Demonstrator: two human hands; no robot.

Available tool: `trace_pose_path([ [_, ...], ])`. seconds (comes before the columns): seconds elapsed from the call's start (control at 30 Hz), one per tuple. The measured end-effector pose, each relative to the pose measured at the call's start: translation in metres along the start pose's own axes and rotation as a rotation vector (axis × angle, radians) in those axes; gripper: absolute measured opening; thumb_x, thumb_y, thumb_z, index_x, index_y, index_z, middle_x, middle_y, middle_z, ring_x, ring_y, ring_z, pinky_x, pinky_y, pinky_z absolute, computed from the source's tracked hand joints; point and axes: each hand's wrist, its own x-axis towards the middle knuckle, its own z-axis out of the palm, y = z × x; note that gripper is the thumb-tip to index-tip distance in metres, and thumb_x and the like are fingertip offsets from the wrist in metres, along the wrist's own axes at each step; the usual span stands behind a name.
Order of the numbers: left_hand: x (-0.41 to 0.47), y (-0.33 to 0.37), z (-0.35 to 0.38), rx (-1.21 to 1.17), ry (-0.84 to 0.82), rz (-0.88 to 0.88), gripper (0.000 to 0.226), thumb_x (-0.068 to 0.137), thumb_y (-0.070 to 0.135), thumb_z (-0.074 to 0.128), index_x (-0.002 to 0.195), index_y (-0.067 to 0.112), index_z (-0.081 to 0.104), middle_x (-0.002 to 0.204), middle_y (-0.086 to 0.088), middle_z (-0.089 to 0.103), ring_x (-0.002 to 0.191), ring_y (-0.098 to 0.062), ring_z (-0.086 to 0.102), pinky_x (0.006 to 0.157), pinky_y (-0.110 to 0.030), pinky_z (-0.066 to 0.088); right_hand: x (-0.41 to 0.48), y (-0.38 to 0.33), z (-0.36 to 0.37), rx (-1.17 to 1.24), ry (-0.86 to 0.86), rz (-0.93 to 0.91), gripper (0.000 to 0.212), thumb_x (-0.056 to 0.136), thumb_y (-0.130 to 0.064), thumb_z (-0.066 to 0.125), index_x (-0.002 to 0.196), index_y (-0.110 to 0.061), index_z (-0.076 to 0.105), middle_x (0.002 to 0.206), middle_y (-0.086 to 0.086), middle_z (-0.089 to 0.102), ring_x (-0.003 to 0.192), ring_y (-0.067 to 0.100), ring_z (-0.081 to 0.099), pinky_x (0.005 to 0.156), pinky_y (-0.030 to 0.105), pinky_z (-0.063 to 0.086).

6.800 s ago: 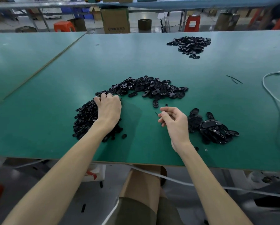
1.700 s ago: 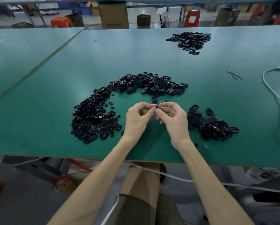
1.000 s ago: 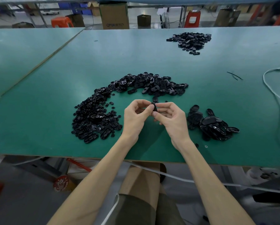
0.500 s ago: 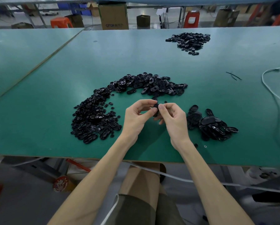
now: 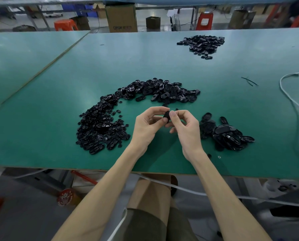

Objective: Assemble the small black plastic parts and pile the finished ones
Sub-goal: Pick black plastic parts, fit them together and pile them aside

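Green table (image 5: 162, 63): fills most of the view, its near edge running across just above the person's lap.
Second table (image 5: 23, 54): same green top, butted against the left side, with a seam slanting away to the far end.
Loose-parts heap (image 5: 100, 126): a wide arc of small black plastic pieces, thick at near left and curving to the far side of the hands, where the larger oval shells lie.
White cable (image 5: 294, 105): snakes down the right side of the table from far to near.
Cardboard box (image 5: 121, 18): stands on the floor beyond the far edge, left of centre.
Right pile (image 5: 226, 134): black oval pieces heaped just right of the right hand, on the table.
Far pile (image 5: 202, 43): more black pieces, far right, well apart from the others.
Left hand (image 5: 145, 127): raised over the near middle of the table, thumb and forefinger closed on the black part, the other fingers curled.
Right hand (image 5: 187, 129): meets the left, thumb pressed onto the same part, fingers curled behind it.
Black part (image 5: 166, 114): pinched between both hands, above the bare green between the heap and the right pile; its details are too small to tell.
Black strips (image 5: 249, 81): two thin slivers lying crossed, right of the heap.
Small ring (image 5: 219, 157): lies alone by the near edge, right of the right wrist.
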Motion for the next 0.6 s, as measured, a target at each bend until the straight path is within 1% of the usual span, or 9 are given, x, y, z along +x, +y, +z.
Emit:
trace_pose_path([
  [0.17, -0.0004, 0.0004, 0.0001, 0.024, 0.009, 0.002, 0.027, 0.09, -0.002, 0.073, 0.116, 0.008, 0.072, 0.109, -0.003, 0.076, 0.091, -0.017, 0.072, 0.086, -0.026, 0.055, 0.0004, 0.0005, -0.0007, 0.0, 0.0, 0.004, 0.02, 0.099, -0.028, 0.07, 0.098, -0.009, 0.068, 0.084, -0.002, 0.075, 0.075, 0.016, 0.072, 0.061, 0.025, 0.053],
  [0.27, -0.0001, -0.0008, 0.0, 0.016, 0.023, -0.024, 0.03, 0.09, 0.0, 0.074, 0.118, 0.009, 0.071, 0.11, -0.005, 0.076, 0.095, -0.02, 0.073, 0.089, -0.028, 0.056, 0.0002, 0.0004, -0.0011, -0.003, 0.0, 0.008, 0.024, 0.1, -0.031, 0.069, 0.099, -0.007, 0.068, 0.082, -0.004, 0.075, 0.074, 0.015, 0.071, 0.062, 0.024, 0.053],
  [0.4, -0.0002, -0.0007, 0.0013, 0.032, 0.047, -0.047, 0.029, 0.089, 0.005, 0.077, 0.118, 0.008, 0.071, 0.108, -0.007, 0.077, 0.1, -0.017, 0.073, 0.089, -0.024, 0.055, -0.0001, -0.0001, -0.0012, 0.009, 0.014, 0.005, 0.022, 0.099, -0.03, 0.069, 0.095, -0.009, 0.068, 0.079, -0.005, 0.074, 0.072, 0.014, 0.07, 0.061, 0.025, 0.053],
  [0.6, -0.0018, 0.0013, 0.0014, 0.014, 0.039, -0.036, 0.021, 0.089, 0.005, 0.078, 0.109, 0.007, 0.075, 0.101, -0.005, 0.078, 0.091, -0.012, 0.071, 0.084, -0.021, 0.054, -0.0007, -0.0003, -0.0018, 0.03, 0.022, 0.003, 0.021, 0.1, -0.028, 0.069, 0.098, -0.008, 0.069, 0.083, -0.001, 0.075, 0.073, 0.013, 0.068, 0.061, 0.025, 0.052],
])
